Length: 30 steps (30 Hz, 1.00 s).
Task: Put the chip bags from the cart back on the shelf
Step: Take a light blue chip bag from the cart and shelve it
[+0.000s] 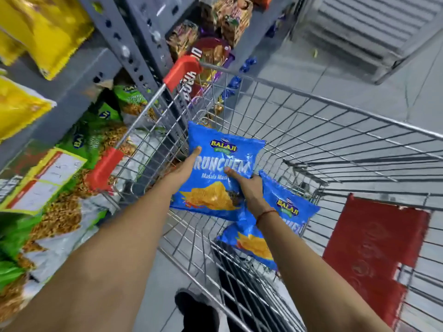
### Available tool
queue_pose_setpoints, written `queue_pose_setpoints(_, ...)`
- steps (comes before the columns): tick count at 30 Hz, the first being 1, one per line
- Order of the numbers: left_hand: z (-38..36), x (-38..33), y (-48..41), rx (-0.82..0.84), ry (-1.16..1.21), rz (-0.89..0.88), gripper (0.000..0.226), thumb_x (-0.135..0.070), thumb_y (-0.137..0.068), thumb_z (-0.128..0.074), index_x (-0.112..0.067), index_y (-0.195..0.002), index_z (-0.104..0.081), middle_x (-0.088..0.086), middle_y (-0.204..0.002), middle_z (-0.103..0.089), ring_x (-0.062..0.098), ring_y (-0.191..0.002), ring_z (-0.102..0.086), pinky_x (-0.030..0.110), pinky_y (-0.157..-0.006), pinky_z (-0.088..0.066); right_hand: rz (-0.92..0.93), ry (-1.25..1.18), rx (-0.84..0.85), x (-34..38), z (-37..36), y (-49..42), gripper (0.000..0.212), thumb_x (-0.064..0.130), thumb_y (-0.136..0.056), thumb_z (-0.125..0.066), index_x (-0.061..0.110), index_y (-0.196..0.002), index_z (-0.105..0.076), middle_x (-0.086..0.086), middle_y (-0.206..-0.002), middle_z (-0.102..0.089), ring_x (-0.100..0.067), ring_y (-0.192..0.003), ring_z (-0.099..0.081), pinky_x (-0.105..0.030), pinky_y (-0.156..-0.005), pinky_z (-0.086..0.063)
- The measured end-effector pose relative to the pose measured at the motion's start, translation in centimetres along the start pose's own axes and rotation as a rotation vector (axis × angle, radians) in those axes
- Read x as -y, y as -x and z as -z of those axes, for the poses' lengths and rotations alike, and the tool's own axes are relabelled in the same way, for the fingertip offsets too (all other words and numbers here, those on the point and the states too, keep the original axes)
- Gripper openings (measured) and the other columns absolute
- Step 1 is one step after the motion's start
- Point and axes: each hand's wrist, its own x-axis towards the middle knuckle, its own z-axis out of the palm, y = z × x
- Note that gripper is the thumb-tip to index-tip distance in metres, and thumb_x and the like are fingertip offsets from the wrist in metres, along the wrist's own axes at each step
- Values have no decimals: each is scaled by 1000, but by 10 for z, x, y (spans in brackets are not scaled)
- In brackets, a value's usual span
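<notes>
A blue chip bag (215,149) is held up inside the wire shopping cart (335,144). My left hand (184,170) grips its left edge, thumb on the front. My right hand (247,185) grips its right side, fingers over the lettering. A second blue chip bag (287,207) lies lower in the cart, just right of my right wrist, and part of another blue bag (249,243) shows under my right forearm. The grey metal shelf (79,75) stands at the left, close against the cart's side.
Yellow bags (48,32) fill the upper shelf and green snack bags (91,140) the one below, with a yellow price tag (43,178) at its edge. Red corner guards (182,71) cap the cart's rim. A red seat flap (374,248) is at the right. Biscuit packs (225,20) sit further along.
</notes>
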Motion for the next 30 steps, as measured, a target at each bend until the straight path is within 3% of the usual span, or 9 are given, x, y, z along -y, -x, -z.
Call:
queue_pose_setpoints(2, 4, -4, 17, 24, 87, -47, 83, -84, -69, -35, -36, -136, -41, 8, -148, -41, 28, -128, -47, 52, -108, -33, 19, -53, -20, 18, 3, 12, 27, 26, -64, -87, 15, -74, -64, 0, -71, -74, -12, -68, -72, -26, -59, -57)
queue_pose_setpoints(5, 11, -12, 46, 21, 186, -188, 62, -90, -49, -51, -48, -91, -68, 0, -113, -70, 15, -87, -71, 40, -84, -53, 103, -123, 5, 53, 8, 37, 20, 27, -64, -86, 16, -74, -72, -2, -77, -77, -23, -76, -73, -34, -68, -60)
queue_pose_setpoints(9, 20, -31, 96, -68, 210, -438, 74, -84, -49, -60, -36, -105, -62, -13, -107, -69, 9, -94, -67, 31, -81, -53, 244, -165, 47, 107, 10, 86, 18, 24, -70, -83, 14, -80, -73, 3, -72, -78, -16, -70, -75, -23, -57, -57)
queue_pose_setpoints(13, 31, -59, 166, -136, 254, -719, 49, -62, -70, -64, -34, -110, -62, -2, -122, -66, 13, -105, -64, 32, -87, -51, 408, -194, 52, 160, 5, 143, 14, 23, -70, -82, 14, -75, -72, 9, -62, -75, -6, -60, -72, -16, -50, -53)
queue_pose_setpoints(16, 44, -82, 227, -287, 229, -873, 58, -71, -64, -59, -38, -112, -59, -12, -118, -65, 7, -104, -62, 28, -86, -49, 563, -209, 64, 203, -3, 189, 15, 29, -66, -85, 21, -63, -73, 14, -62, -74, -2, -63, -71, -18, -52, -53)
queue_pose_setpoints(20, 68, -115, 317, -417, 308, -1102, 38, -64, -65, -61, -43, -96, -60, -31, -94, -68, -8, -93, -62, 17, -81, -50, 800, -225, 153, 263, -20, 257, 12, 37, -65, -82, 29, -72, -77, 8, -75, -78, -11, -76, -74, -27, -64, -57)
queue_pose_setpoints(22, 83, -128, 361, -478, 336, -1199, 48, -62, -65, -62, -34, -103, -61, -21, -101, -70, -1, -96, -64, 23, -84, -51, 893, -233, 162, 292, -29, 295, 26, 45, -59, -83, 25, -76, -77, 1, -81, -78, -20, -83, -74, -38, -74, -58)
queue_pose_setpoints(25, 104, -141, 424, -537, 403, -1326, 54, -57, -65, -66, -25, -108, -61, -3, -108, -70, 15, -98, -66, 39, -88, -53, 1016, -279, 233, 329, -42, 347, 29, 42, -58, -83, 19, -75, -76, 0, -79, -78, -20, -80, -73, -37, -71, -57)
queue_pose_setpoints(30, 142, -147, 511, -636, 463, -1459, 48, -58, -59, -69, -28, -97, -65, -4, -100, -73, 11, -89, -70, 31, -78, -56, 1199, -304, 342, 371, -69, 428, 25, 43, -59, -83, 22, -70, -76, 4, -73, -78, -16, -76, -74, -34, -67, -58)
